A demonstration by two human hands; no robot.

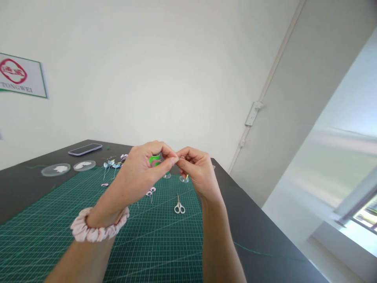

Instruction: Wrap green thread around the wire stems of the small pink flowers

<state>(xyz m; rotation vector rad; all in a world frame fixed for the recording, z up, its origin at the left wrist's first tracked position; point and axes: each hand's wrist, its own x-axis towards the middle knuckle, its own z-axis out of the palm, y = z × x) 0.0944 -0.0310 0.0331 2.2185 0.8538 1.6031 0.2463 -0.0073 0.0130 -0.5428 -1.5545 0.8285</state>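
Observation:
My left hand (144,166) and my right hand (198,168) are raised over the cutting mat, their fingertips pinched together and meeting. Whatever lies between the fingertips is too small to make out. A mauve piece (155,162) shows in the gap between my left thumb and forefinger; I cannot tell whether it is held. Below the hands, small white-handled scissors (179,207) lie on the green cutting mat (159,243), points away from me. Pale pink petal-like pieces (151,191) on thin stems lie to the left of the scissors.
Light-blue flower-like pieces on stems (111,164) lie at the mat's far edge. Two shallow clear dishes with white pieces, the nearer-left dish (47,171) and another dish (93,165), stand at left. A phone (85,149) lies behind them. Green thread (250,250) trails at right.

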